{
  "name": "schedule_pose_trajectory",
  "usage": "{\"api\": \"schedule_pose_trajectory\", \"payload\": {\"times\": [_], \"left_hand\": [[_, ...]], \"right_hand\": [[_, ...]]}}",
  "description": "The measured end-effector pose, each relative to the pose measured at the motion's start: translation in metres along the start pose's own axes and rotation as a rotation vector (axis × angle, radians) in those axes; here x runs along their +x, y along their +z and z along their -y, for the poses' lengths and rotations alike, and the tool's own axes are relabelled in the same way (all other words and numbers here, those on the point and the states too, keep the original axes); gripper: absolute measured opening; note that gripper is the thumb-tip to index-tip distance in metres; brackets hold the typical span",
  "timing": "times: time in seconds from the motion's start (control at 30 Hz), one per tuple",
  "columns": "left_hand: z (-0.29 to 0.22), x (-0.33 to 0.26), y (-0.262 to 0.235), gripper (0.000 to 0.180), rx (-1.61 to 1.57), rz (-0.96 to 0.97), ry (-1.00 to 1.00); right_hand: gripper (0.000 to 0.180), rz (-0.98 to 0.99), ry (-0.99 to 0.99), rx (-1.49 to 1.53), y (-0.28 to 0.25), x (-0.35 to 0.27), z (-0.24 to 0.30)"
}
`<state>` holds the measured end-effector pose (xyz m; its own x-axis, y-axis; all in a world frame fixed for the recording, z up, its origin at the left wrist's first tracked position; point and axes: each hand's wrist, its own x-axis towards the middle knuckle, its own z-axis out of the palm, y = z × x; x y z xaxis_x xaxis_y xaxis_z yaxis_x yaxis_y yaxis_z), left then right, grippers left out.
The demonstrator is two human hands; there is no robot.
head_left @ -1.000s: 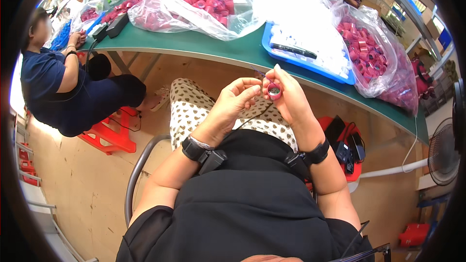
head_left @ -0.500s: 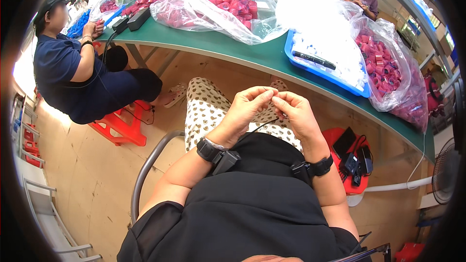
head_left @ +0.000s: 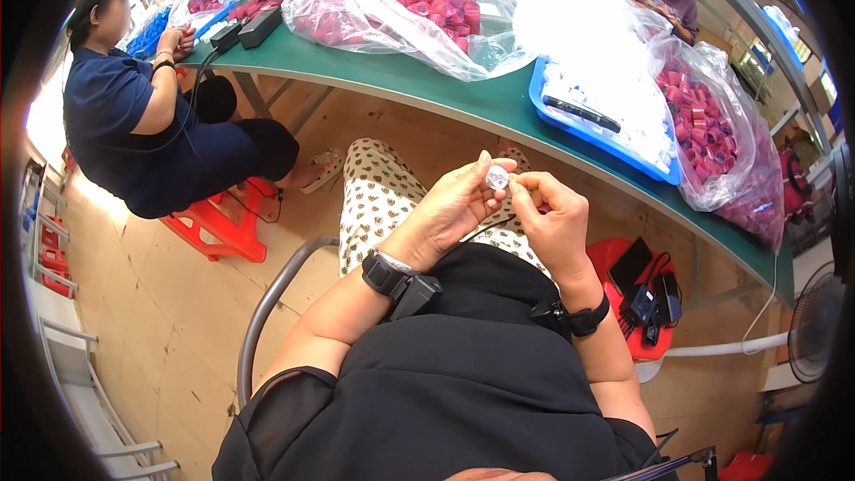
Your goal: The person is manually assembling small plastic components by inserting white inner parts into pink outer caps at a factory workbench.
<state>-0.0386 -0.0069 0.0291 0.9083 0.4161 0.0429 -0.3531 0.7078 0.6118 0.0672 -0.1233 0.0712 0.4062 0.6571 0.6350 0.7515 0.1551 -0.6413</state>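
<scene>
I see the green table (head_left: 463, 102) bearing clear bags of red parts (head_left: 419, 0) and a blue tray (head_left: 570, 129). Over my lap, my left hand (head_left: 450, 209) and right hand (head_left: 557, 223) together pinch a small clear cap (head_left: 497, 179) at the fingertips.

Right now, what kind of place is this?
Most likely a small-parts assembly workshop. A long green workbench holds clear bags of red parts and a blue tray; a co-worker sits at it, and the left hand and right hand hold a small clear part.
</scene>
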Motion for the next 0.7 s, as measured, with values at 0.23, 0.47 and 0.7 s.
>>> {"api": "schedule_pose_trajectory", "payload": {"times": [0.23,0.47,0.7], "left_hand": [[0.0037,-0.0012,-0.0019,0.035,-0.031,-0.005,0.018],[0.0044,-0.0003,-0.0051,0.035,0.015,0.034,0.037],[0.0031,0.0008,-0.0025,0.036,-0.034,0.005,0.036]], "right_hand": [[0.004,-0.019,0.018,-0.051,-0.0007,0.0011,-0.0036],[0.003,-0.026,0.022,-0.063,0.0,0.0008,-0.0083],[0.004,-0.037,-0.023,-0.129,-0.0002,0.0017,-0.0068]]}}
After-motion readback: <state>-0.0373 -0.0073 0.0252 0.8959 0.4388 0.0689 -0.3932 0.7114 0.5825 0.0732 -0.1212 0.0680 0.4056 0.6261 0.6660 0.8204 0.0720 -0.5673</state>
